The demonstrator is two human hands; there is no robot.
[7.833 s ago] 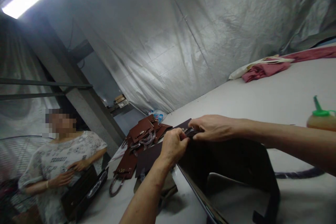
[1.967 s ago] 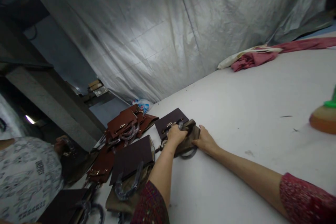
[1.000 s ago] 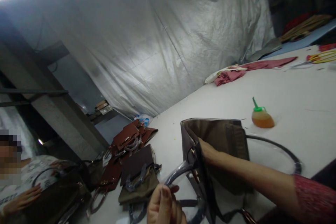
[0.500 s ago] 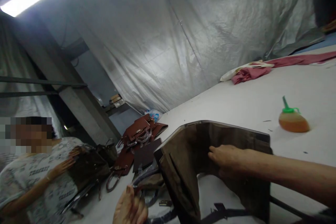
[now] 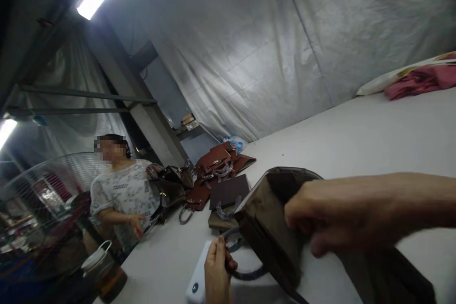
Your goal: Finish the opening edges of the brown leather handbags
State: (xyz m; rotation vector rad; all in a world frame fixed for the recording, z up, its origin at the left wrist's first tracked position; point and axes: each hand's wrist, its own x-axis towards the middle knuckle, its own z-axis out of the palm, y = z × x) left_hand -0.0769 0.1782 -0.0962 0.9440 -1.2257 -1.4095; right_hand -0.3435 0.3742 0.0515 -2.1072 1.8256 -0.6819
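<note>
A dark brown handbag (image 5: 265, 230) stands tilted on the white table in front of me, its opening turned up to the right. My left hand (image 5: 219, 266) is closed around one of its wrapped, looped handles (image 5: 249, 275). Over the bag's opening is my right hand (image 5: 317, 218), slightly blurred, with fingers curled in and thumb low. What those fingers hold, if anything, is hidden. Below the right wrist spreads a dark brown panel (image 5: 388, 275), seemingly part of the bag. The bag's inside is mostly covered by my right hand.
Reddish-brown handbags (image 5: 217, 159) lie piled beyond, beside a dark flat bag (image 5: 230, 192). A white device (image 5: 197, 275) sits by my left hand. At left a co-worker (image 5: 124, 190) stands near a jar of brown liquid (image 5: 107, 280). Pink cloth (image 5: 422, 80) lies far right.
The view has swung left, and the green-capped bottle is out of sight. My right hand has moved from inside the bag's opening nearer to me. The co-worker's hand has dropped lower.
</note>
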